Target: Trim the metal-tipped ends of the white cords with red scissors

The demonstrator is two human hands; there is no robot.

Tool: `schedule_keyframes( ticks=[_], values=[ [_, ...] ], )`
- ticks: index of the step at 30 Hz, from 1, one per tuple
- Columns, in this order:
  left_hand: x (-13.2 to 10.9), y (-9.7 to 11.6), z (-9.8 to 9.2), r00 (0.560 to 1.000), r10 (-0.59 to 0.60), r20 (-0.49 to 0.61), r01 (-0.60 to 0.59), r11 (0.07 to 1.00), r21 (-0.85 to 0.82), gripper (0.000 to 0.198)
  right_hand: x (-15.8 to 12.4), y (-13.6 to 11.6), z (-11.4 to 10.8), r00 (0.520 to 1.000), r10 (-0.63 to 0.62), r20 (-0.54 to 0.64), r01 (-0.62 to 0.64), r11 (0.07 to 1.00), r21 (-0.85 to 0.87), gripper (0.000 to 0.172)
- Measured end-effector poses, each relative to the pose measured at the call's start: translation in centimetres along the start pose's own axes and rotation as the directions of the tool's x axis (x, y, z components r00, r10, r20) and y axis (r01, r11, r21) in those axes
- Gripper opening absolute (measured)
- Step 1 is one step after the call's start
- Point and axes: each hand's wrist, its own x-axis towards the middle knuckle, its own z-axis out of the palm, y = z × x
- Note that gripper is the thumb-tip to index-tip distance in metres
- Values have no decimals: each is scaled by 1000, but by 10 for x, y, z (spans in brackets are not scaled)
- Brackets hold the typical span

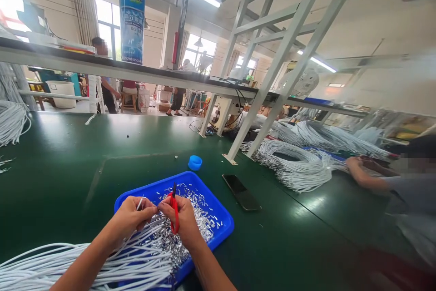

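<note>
My left hand (134, 216) is closed, with a thin white cable (140, 203) pinched between its fingers. Fingertip to fingertip with it, my right hand (182, 216) is closed around red-handled scissors (175, 214), their dark end pointing up. Whatever small piece lies between the fingertips is too small to make out. Both hands are over a blue tray (223, 220) holding many small shiny metal pieces (200, 214). A thick bundle of white cables (143, 263) runs under my left forearm, its ends resting in the tray.
Behind the tray sits a blue cap (195, 162); a phone (241, 192) lies to its right. Coiled white cables (296, 159) rest beyond the metal frame legs (238, 141). A blue spray can (131, 21) stands on the shelf. At right, a co-worker's hands (356, 166) work over cables.
</note>
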Motion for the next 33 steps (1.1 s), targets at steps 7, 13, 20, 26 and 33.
schedule_keyframes(
  ticks=[7,13,20,26,33],
  values=[
    [2,1,-5,997,-4,82,7,999,-40,33,4,5,-2,984,-84,-160,86,996,6,30],
    [-4,11,-21,961,-61,268,64,998,-6,36,9,-2,-16,975,68,-210,-47,993,104,27],
    [-4,5,-27,977,-89,193,77,995,68,26,-5,-11,-3,988,-153,-34,140,957,-253,18],
    [-6,12,-24,995,-80,60,79,997,12,25,2,-2,-5,987,-28,158,97,889,-447,25],
    [-16,5,-27,981,-141,-133,111,971,-210,39,3,-7,-8,977,-46,207,175,722,-669,29]
  ],
)
